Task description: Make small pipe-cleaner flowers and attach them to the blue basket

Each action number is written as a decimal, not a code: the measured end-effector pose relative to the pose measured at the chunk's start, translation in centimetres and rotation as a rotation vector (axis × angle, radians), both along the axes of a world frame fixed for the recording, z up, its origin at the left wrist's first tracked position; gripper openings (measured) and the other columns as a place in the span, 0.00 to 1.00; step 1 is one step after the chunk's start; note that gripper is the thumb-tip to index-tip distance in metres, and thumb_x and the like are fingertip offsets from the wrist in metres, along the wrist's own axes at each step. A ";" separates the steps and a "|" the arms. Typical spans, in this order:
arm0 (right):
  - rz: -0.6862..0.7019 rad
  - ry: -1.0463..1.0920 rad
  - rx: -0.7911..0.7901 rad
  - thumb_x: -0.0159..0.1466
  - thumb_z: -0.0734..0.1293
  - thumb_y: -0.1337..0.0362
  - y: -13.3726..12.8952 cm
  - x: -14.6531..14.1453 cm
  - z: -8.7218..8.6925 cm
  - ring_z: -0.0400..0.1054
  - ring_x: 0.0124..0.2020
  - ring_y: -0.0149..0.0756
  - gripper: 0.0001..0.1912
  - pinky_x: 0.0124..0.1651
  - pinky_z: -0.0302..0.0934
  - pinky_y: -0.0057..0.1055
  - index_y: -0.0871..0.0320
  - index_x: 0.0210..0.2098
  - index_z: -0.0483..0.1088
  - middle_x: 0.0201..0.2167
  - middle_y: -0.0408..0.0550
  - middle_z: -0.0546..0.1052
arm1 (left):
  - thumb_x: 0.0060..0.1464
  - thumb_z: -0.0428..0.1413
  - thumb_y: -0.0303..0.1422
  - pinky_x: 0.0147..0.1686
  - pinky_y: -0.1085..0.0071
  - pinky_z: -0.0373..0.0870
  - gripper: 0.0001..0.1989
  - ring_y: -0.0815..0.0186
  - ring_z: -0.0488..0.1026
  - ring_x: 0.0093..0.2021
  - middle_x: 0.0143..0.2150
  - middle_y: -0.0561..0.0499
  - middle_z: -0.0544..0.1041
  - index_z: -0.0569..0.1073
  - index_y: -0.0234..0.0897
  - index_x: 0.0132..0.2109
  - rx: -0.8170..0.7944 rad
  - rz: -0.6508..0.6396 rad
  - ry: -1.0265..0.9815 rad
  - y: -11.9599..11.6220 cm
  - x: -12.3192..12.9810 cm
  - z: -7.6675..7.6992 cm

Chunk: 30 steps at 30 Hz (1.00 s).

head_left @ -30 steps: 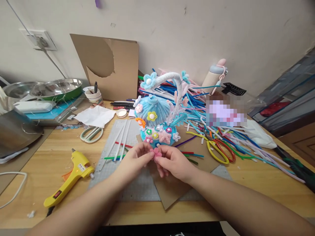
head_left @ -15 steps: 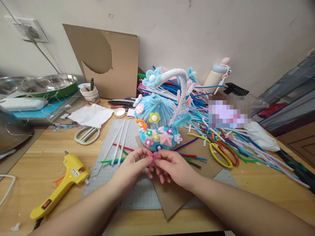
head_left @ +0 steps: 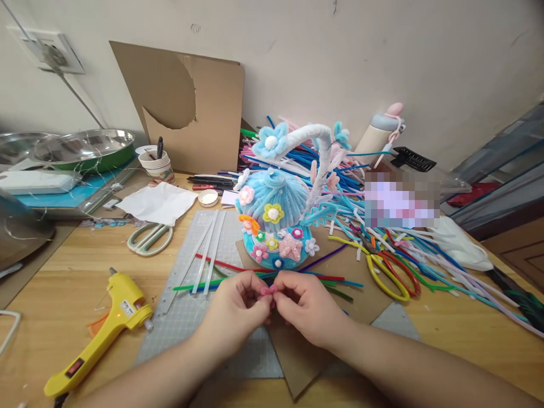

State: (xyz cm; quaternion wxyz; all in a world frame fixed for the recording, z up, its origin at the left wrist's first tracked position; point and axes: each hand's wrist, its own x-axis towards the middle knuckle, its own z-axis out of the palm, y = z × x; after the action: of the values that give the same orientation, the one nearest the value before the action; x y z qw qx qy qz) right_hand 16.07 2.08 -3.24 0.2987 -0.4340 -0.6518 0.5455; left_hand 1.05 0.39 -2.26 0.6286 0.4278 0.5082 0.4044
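Between my fingertips is a small pink pipe-cleaner flower (head_left: 268, 290), mostly covered by them. My left hand (head_left: 238, 306) pinches its left side with thumb and forefinger. From the other side my right hand (head_left: 304, 309) pinches it too, fingers curled. Just beyond stands a blue fuzzy pipe-cleaner house (head_left: 272, 195), dotted with small flowers and a pink star (head_left: 290, 248). A white wrapped arch (head_left: 325, 158) curves over it, ending in a blue flower (head_left: 271, 141). Coloured pipe cleaners (head_left: 331, 277) lie between the house and my hands.
A yellow glue gun (head_left: 102, 334) lies at left, near green-handled scissors (head_left: 151, 239). Clear glue sticks (head_left: 208, 252) rest on the grey cutting mat (head_left: 178, 328), partly under cardboard (head_left: 293, 362). At right are yellow-and-red-handled pliers (head_left: 386, 275) and a heap of pipe cleaners (head_left: 352, 187).
The pink flower has tipped from facing me to nearly edge-on. My fingers have curled in more tightly around it. The whole view has shifted slightly.
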 end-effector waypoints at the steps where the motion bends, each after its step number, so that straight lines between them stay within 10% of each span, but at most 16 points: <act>1: -0.010 -0.032 0.038 0.57 0.62 0.69 0.0 0.0 0.0 0.55 0.20 0.27 0.08 0.22 0.49 0.23 0.58 0.22 0.64 0.18 0.39 0.66 | 0.41 0.61 0.31 0.22 0.75 0.65 0.10 0.72 0.69 0.20 0.20 0.56 0.72 0.66 0.35 0.25 0.003 0.003 0.007 -0.1 0.1 0.0; 14: 0.177 -0.121 0.128 0.63 0.60 0.66 0.3 0.8 0.9 0.61 0.25 0.29 0.09 0.28 0.53 0.25 0.57 0.27 0.64 0.24 0.42 0.70 | 0.43 0.57 0.27 0.24 0.74 0.64 0.07 0.70 0.68 0.22 0.20 0.57 0.69 0.64 0.37 0.26 -0.029 -0.067 0.057 -0.1 -0.4 0.1; 30: 0.028 -0.205 0.156 0.59 0.61 0.68 0.0 0.2 0.2 0.57 0.22 0.28 0.10 0.24 0.50 0.24 0.57 0.22 0.59 0.20 0.40 0.65 | 0.48 0.57 0.34 0.26 0.72 0.63 0.08 0.70 0.68 0.24 0.22 0.54 0.71 0.66 0.35 0.28 -0.026 -0.027 0.066 -0.4 -0.1 -0.4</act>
State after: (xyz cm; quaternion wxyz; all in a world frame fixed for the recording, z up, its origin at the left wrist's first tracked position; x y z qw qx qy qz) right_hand 16.31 2.13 -3.00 0.2556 -0.4539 -0.7254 0.4499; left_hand 0.97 -0.03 -2.62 0.6224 0.4395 0.5280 0.3750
